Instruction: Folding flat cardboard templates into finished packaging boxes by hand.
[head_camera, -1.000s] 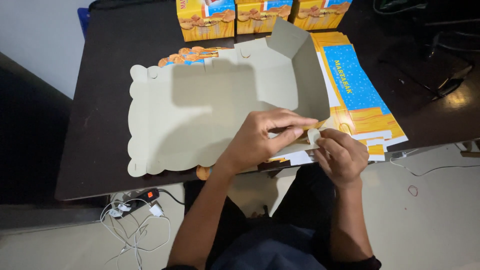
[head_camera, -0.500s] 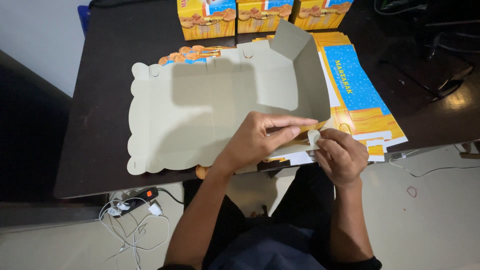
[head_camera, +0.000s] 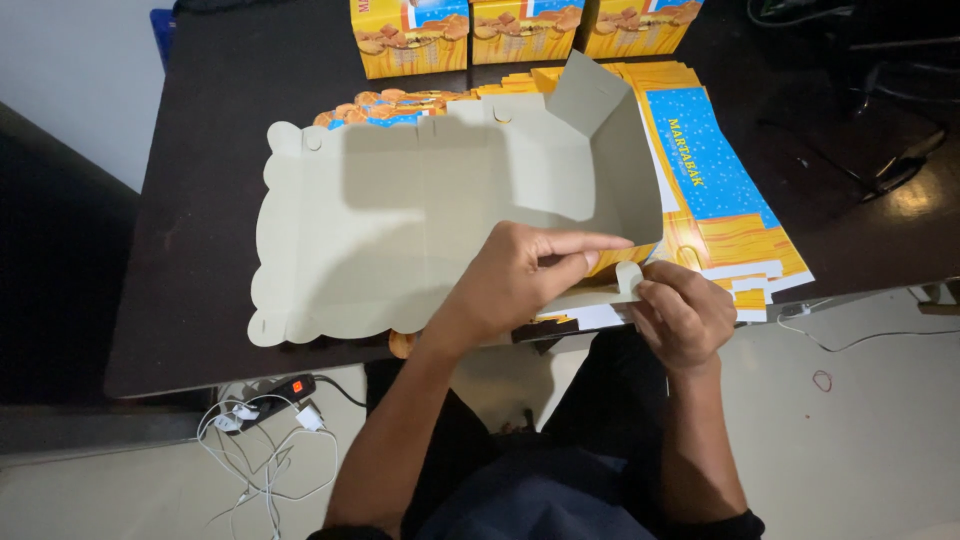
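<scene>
Grey card fills the middle of the dark table (head_camera: 200, 200): a flat box blank (head_camera: 400, 230), unprinted side up, with a scalloped edge at nine o'clock and one end panel (head_camera: 610, 170) already raised at three o'clock. Our left hand (head_camera: 520, 280) lies on the blank's near edge, at about five o'clock of the sheet, forefinger stretched out flat toward the raised panel and the other fingers curled, pressing rather than gripping. Our right hand (head_camera: 685, 315) is just beside it, thumb and forefinger closed on a small rounded tab (head_camera: 630, 275) that stands upright at the near corner. We judge the step to be locking that corner. The next move calls for steering the tab into its slot while the left hand keeps the wall steady. Flat printed blanks (head_camera: 720, 200) lie stacked underneath at three o'clock, and three made-up boxes (head_camera: 520, 25) stand at twelve.
</scene>
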